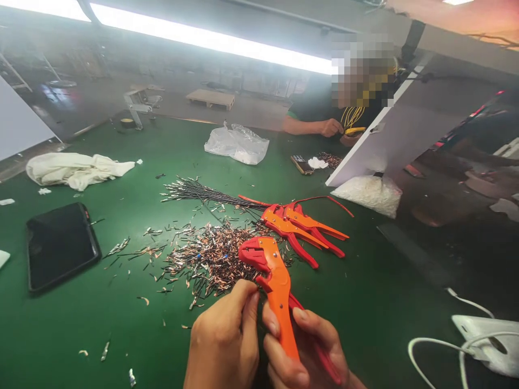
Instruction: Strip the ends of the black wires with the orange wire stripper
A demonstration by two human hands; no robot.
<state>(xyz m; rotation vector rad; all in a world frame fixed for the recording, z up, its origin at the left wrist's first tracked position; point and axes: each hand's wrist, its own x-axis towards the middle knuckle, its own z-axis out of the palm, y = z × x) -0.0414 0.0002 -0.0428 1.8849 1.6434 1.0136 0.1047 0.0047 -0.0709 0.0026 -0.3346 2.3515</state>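
My right hand point(324, 337) is wrapped around the handles of an orange and red wire stripper point(279, 281), its jaws pointing up and to the left. Close to the tool's red cutting notch, my left hand point(223, 337) is closed in a pinch; what sits between its fingertips is hidden. Behind the jaws lies a pile of cut wire ends point(214, 254), black with bare copper showing. Two more wire strippers point(300, 224) rest on the green table, beside a bundle of black wires point(206, 192) with metal tips.
A black tablet or phone point(60, 246) and a whitish cloth point(77, 168) lie left. A clear plastic bag point(237, 143) sits further back. Across the table a person's hand point(332, 127) holds yellow wires. A white panel point(377, 127), a filled bag point(371, 194) and a white cable point(438, 343) are right.
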